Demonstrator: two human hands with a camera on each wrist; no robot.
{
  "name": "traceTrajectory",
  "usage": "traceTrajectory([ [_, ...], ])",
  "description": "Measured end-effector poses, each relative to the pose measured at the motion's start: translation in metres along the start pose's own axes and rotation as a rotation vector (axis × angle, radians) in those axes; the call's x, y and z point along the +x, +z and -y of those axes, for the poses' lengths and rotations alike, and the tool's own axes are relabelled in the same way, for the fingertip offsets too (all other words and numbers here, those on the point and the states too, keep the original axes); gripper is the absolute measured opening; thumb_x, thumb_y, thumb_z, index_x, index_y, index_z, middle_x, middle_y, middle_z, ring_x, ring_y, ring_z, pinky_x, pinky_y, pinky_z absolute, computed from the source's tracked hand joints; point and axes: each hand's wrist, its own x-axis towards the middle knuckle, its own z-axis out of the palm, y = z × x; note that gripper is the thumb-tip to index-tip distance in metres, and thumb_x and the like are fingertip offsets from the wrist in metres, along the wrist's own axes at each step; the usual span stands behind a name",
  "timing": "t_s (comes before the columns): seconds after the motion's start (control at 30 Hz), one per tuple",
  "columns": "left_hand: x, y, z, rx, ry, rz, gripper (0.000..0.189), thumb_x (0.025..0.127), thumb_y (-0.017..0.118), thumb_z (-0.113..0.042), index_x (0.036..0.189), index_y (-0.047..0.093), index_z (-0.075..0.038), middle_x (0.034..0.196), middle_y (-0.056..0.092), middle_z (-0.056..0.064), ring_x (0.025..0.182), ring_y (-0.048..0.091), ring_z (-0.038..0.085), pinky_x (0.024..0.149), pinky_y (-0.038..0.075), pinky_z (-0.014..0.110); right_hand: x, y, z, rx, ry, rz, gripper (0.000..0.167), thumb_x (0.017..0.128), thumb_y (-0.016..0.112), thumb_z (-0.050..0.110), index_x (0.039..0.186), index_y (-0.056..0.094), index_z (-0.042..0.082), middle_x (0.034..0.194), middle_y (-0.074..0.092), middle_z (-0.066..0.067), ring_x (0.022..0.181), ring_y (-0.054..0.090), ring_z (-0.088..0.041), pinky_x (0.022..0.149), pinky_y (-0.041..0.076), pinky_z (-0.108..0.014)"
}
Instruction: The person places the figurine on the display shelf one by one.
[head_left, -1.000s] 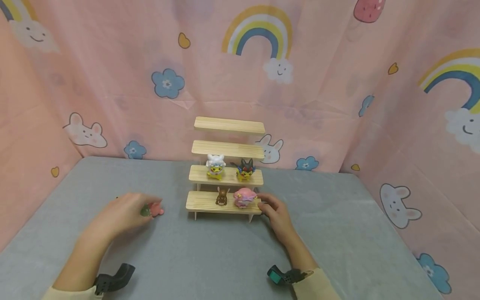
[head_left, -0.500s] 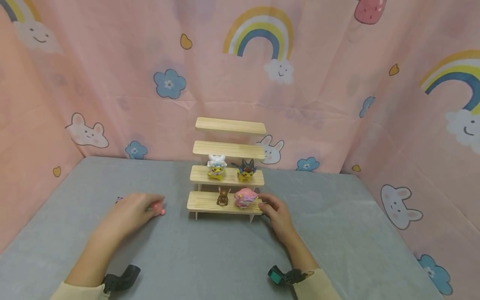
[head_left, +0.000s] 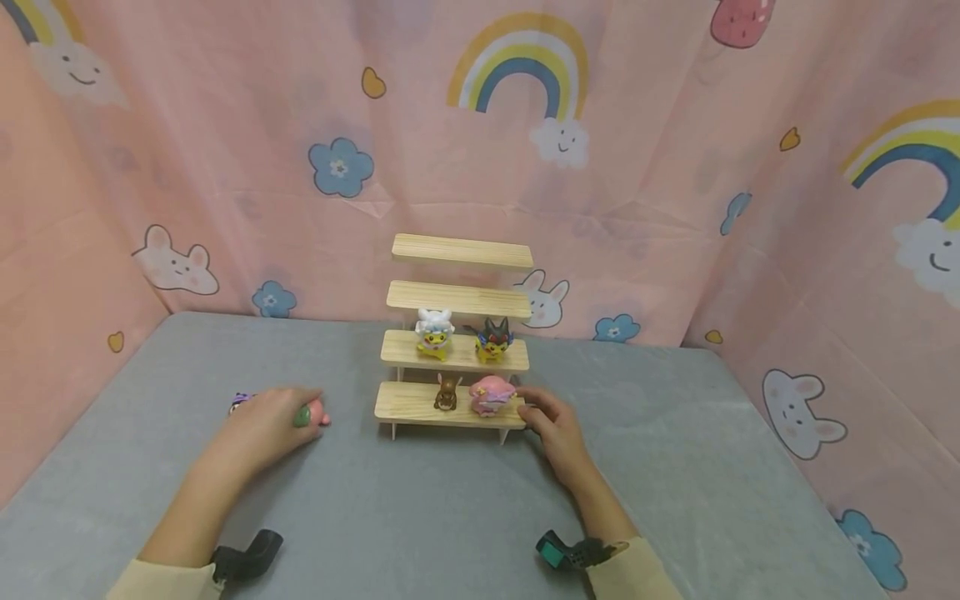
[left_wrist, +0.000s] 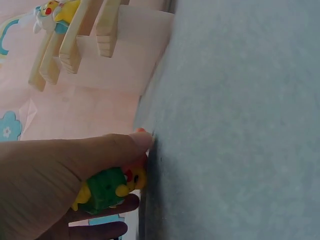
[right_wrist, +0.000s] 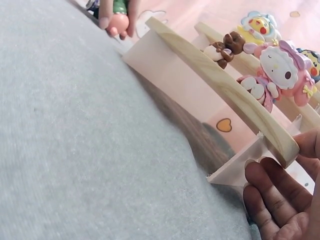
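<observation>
My left hand [head_left: 258, 429] is low over the grey table at left, thumb and fingers around a small figurine [head_left: 311, 413]. In the left wrist view the figurine [left_wrist: 107, 187] shows a green body, yellow limbs and a yellow face with a red cheek; its pink part lies close to the cloth. The right hand [head_left: 553, 429] grips the right end of the lowest shelf of a wooden stepped display stand [head_left: 405, 403], thumb above and fingers below. On that shelf stand a brown figurine [head_left: 446, 394] and a pink-hooded figurine [head_left: 491, 395].
A purple figurine [head_left: 240, 401] shows partly behind the left hand. One shelf up are a white-hooded yellow figurine [head_left: 434, 335] and a black-hooded yellow figurine [head_left: 492, 341]. Two bare shelves rise above. A pink patterned curtain [head_left: 645, 250] hangs behind the table [head_left: 420, 517].
My left hand has shifted slightly right, and its fingers have moved on the figurine, so more of the green shows than half a second ago. The purple figurine has come into view. The right hand stays.
</observation>
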Motion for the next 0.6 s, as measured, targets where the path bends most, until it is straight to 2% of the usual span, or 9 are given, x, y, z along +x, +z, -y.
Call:
traceTrajectory([
  [0.07,-0.0014,0.0012,0.0009,-0.014,-0.016,-0.03,0.04,0.086,0.079,-0.022,0.121,0.072,-0.004,0.111,0.069,0.016,0.096,0.066,0.032,0.082,0.054,0.055,0.0,0.0001,-0.0001,0.005,0.005,0.003,0.029,0.099,0.056,0.01,0.125,0.067,0.003,0.128,0.066,-0.016,0.103,0.06,-0.012,0.087,0.052,-0.023],
  [0.17,-0.0029,0.0019,0.0023,-0.035,-0.023,-0.073,0.046,0.085,0.08,-0.023,0.125,0.07,-0.001,0.114,0.063,0.02,0.098,0.063,0.034,0.081,0.054,0.054,-0.0003,0.0001,0.0003,0.002,0.008,0.007,0.03,0.099,0.056,0.011,0.126,0.067,0.004,0.13,0.066,-0.016,0.105,0.06,-0.014,0.089,0.052,-0.024],
  [0.23,-0.003,0.0022,0.0034,-0.047,-0.019,-0.091,0.046,0.084,0.081,-0.022,0.124,0.07,-0.002,0.111,0.062,0.018,0.096,0.06,0.031,0.078,0.053,0.051,-0.0006,-0.0004,0.0011,-0.003,0.01,0.008,0.03,0.099,0.055,0.012,0.126,0.066,0.004,0.131,0.066,-0.016,0.107,0.06,-0.015,0.09,0.052,-0.025],
  [0.33,-0.002,0.0019,0.0055,-0.057,-0.003,-0.099,0.044,0.086,0.08,-0.022,0.124,0.071,-0.003,0.11,0.063,0.018,0.097,0.06,0.031,0.079,0.053,0.052,-0.001,-0.0011,0.0014,-0.006,0.018,0.006,0.03,0.1,0.055,0.012,0.127,0.066,0.003,0.132,0.065,-0.016,0.109,0.06,-0.016,0.091,0.051,-0.027],
  [0.53,-0.0022,-0.0017,0.0088,-0.077,0.0,-0.077,0.038,0.095,0.071,-0.027,0.124,0.068,-0.002,0.119,0.068,0.022,0.112,0.063,0.042,0.094,0.05,0.061,-0.0002,-0.0007,0.0002,0.0,0.017,0.002,0.03,0.099,0.056,0.012,0.126,0.066,0.004,0.13,0.066,-0.016,0.107,0.06,-0.016,0.09,0.052,-0.025],
  [0.6,-0.0019,-0.0022,0.009,-0.079,0.001,-0.065,0.037,0.097,0.068,-0.028,0.122,0.068,-0.001,0.117,0.069,0.021,0.112,0.064,0.041,0.096,0.049,0.061,0.0,-0.0006,-0.0004,-0.004,0.015,0.002,0.03,0.099,0.056,0.012,0.126,0.066,0.004,0.13,0.066,-0.016,0.107,0.06,-0.016,0.09,0.052,-0.025],
])
